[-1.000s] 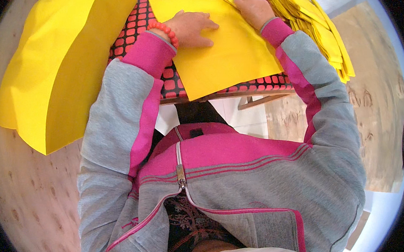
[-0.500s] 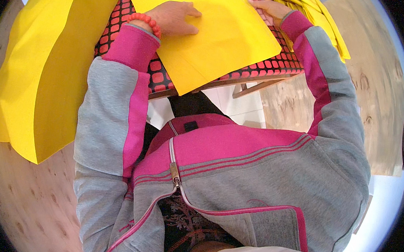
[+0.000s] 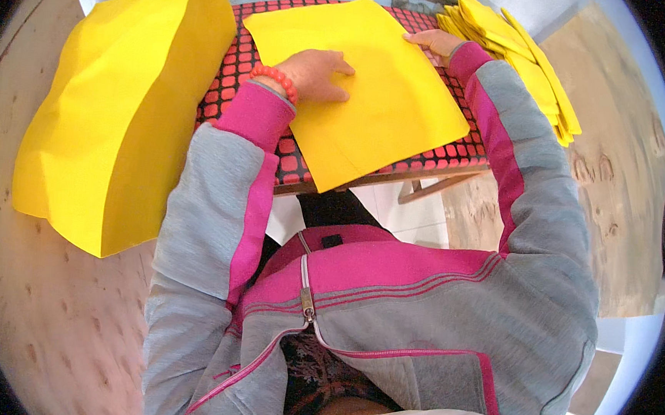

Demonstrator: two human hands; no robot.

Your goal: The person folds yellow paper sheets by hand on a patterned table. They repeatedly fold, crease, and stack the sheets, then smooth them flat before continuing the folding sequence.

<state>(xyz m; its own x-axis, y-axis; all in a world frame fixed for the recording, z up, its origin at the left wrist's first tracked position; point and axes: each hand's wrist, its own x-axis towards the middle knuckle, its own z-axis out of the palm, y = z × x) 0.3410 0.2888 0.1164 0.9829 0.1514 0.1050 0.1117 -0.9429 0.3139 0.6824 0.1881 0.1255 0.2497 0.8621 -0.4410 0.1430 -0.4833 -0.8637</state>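
Okay, so from my end of the feed everything hangs off the table [image 3: 460,150], a wooden-edged one with a red-and-black patterned cover, so I'll use that for directions. On top of it, around the middle, lies a flat, bright yellow four-cornered sheet of what looks like fabric [image 3: 389,107]. It sits skewed, with one corner poking out over the table's near edge.

I've got the left hand [image 3: 322,74] palm down on the sheet, toward the table's left side. Those fingers are open, thumb and index finger spread apart, resting on it and not gripping anything. There's a red bead bracelet [image 3: 274,78] on that wrist. The right hand [image 3: 438,44] is over toward the table's far right, with fingers touching the sheet's edge. Honestly can't tell from this angle whether they're pinching it or just resting against it.

Past the right hand, at the table's far right corner, there's a messy pile of folded yellow pieces [image 3: 506,36], some hanging down past the table's side. Off the table's left side is a big, bulging yellow sheet [image 3: 84,113], way larger than the one in the middle. Both sleeves of the grey-and-pink zip jacket [image 3: 433,307] reach up from the table's near side. Under the table I can see white tiles [image 3: 393,216], and to its right a wood-grain surface [image 3: 617,220].
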